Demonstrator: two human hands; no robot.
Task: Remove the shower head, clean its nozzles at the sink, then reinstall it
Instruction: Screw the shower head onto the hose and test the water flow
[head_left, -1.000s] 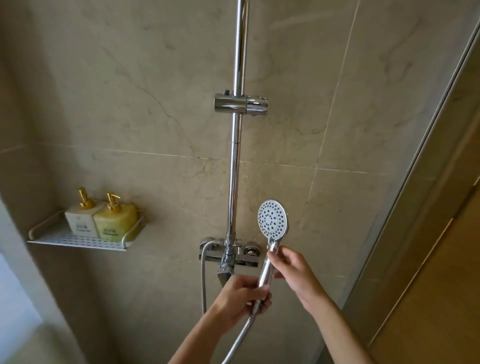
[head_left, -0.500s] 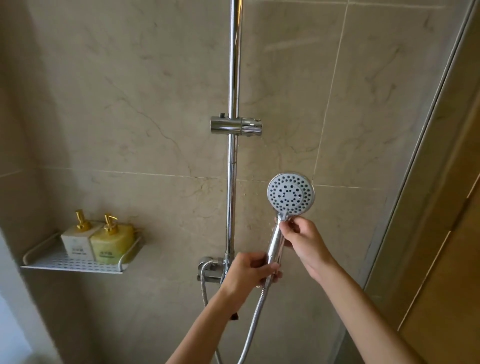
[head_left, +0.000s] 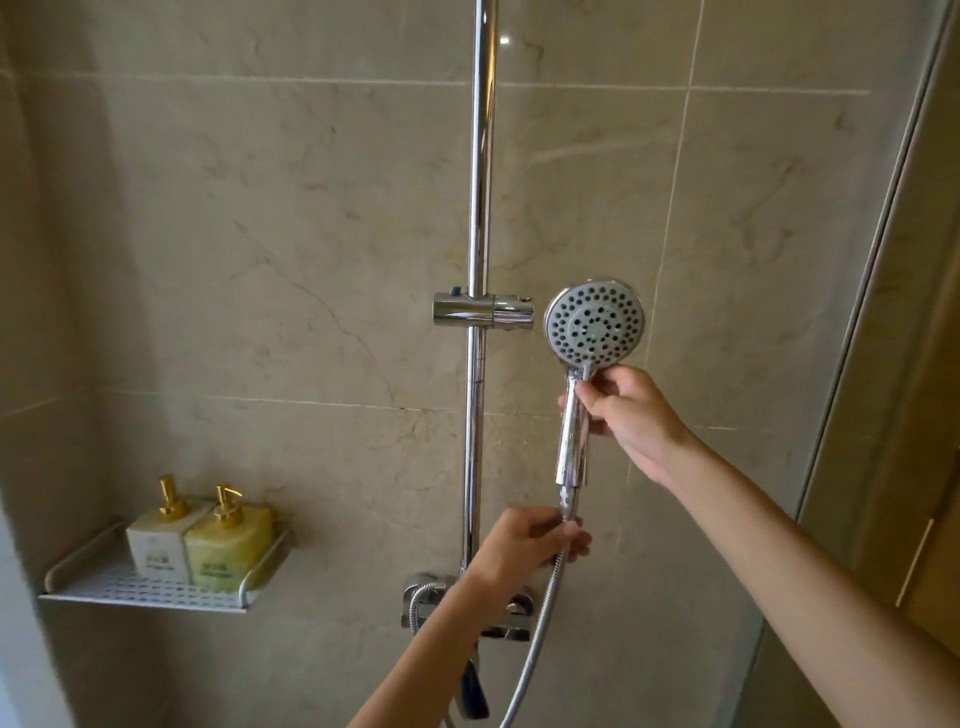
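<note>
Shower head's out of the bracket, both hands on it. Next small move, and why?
Probably twist the hose nut off with the left hand, which pinches it under the handle, while the right hand steadies the shower head. The hose is still attached, so it cannot go to the sink yet.

Single head-worn wide-angle view | faces forward and slightly upward at the tiled shower wall | close range, both forearms entering from the lower edge | chrome riser rail near centre, wall shelf at lower left | straight lines bowed toward the edges
</note>
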